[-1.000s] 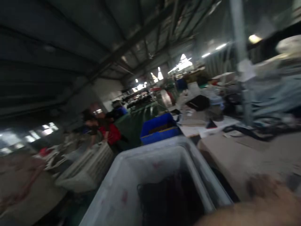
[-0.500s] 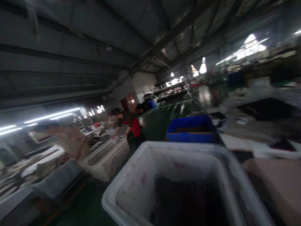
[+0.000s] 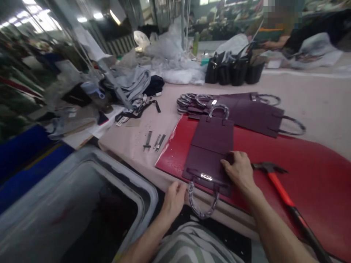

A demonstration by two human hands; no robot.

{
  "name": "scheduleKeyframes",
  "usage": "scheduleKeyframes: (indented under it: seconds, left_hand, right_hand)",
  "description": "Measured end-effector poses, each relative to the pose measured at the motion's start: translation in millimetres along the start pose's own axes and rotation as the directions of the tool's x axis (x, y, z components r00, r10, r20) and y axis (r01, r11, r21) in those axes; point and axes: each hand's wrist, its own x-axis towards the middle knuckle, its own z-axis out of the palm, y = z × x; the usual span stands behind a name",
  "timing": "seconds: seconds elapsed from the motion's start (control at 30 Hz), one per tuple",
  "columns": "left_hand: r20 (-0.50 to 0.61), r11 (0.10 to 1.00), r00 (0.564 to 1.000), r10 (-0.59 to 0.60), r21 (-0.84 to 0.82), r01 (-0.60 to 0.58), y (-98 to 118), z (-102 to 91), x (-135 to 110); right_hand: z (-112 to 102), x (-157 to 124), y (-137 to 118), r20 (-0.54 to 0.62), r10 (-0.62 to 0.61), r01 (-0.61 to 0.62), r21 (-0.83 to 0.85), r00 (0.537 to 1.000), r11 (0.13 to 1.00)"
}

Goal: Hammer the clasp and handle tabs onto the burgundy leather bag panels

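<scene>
A flat dark purple bag panel (image 3: pixel 212 144) with a braided handle at each end lies on a red mat (image 3: pixel 301 160). My right hand (image 3: pixel 240 171) rests flat on its near right part, fingers spread toward the silver clasp (image 3: pixel 206 177). At the table edge my left hand (image 3: pixel 173 197) lies loosely open, its thumb beside the near handle (image 3: pixel 202 208), which hangs over the edge. Neither hand is closed round anything.
A red-handled hammer (image 3: pixel 282 190) lies on the mat to the right of my right hand. More purple panels (image 3: pixel 252 111) are stacked behind. Small metal tools (image 3: pixel 153 140) lie left of the mat. A white bin (image 3: pixel 123 175) and blue crate (image 3: pixel 24 160) stand at left. Black bags (image 3: pixel 233 69) and a person's arm (image 3: pixel 274 44) are at the back.
The view has swung from the workshop hall and the white bin down to the table. Both my hands have come into view at the purple panel.
</scene>
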Motion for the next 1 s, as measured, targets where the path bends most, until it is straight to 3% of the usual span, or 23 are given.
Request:
scheduleKeyframes:
  seconds: [0.17,0.4,0.5,0.63,0.7,0.77,0.83,0.93,1.0]
  left_hand:
    - [0.086,0.999,0.996,-0.039,-0.008,0.040,21,22.9,-8]
    - [0.146,0.984,0.987,-0.062,-0.156,0.085,21,35.1,-5]
    - [0.184,0.998,0.983,-0.021,-0.059,0.032,22,32.5,-5]
    - [0.287,0.989,0.958,0.012,0.139,-0.054,31,27.9,-7]
    - [0.316,0.963,0.948,0.032,0.243,-0.114,36,23.9,-9]
    - [0.292,0.893,0.951,0.102,0.394,-0.217,42,18.1,-11]
    - [0.237,0.751,0.933,0.271,0.554,-0.359,49,12.0,-10]
    - [0.271,0.488,0.794,0.545,0.668,-0.563,63,7.1,-1]
    - [0.378,0.346,0.705,0.600,0.672,-0.655,72,8.7,10]
  right_hand:
    - [4,0,-1,-0.005,-0.020,0.021,0.112,1.000,0.993]
    - [-7,-6,3,0.016,-0.050,0.045,0.235,0.999,0.971]
    - [-14,-24,-9,0.013,-0.131,0.122,0.280,0.991,0.952]
    - [-19,-60,-26,0.007,-0.337,0.320,0.293,0.942,0.901]
    - [-20,-75,-30,0.021,-0.367,0.350,0.259,0.930,0.900]
    - [-20,-85,-30,0.031,-0.344,0.330,0.216,0.938,0.919]
    - [-20,-89,-30,0.034,-0.319,0.308,0.186,0.947,0.933]
    - [-20,-89,-30,0.037,-0.300,0.291,0.154,0.953,0.944]
    - [-20,-88,-31,0.044,-0.295,0.287,0.135,0.954,0.948]
